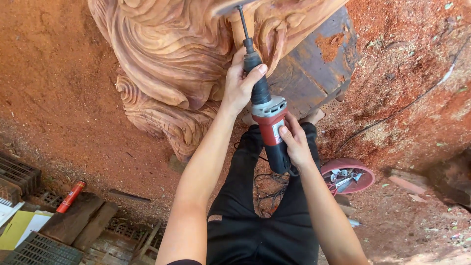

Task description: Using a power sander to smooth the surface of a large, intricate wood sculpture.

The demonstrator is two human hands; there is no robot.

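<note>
Against the wooden carving (pixel 171 54), both hands gripping red die grinder (pixel 267 122), left hand (pixel 240 83), right hand (pixel 297 142)

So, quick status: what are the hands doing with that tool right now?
Left hand grips the grinder neck; right hand holds its red body. Bit up against the wood carving. Nothing blocking; cord trails below.

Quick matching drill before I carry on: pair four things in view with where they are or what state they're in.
Things:
1. left hand
2. right hand
3. red cylinder
4. pink dish

Places or states:
A. lying near the dark crates, lower left
B. gripping the black neck of the die grinder
C. holding loose tools, on the ground at right
D. wrapped around the grinder's red body

Pairs: 1-B, 2-D, 3-A, 4-C
</note>
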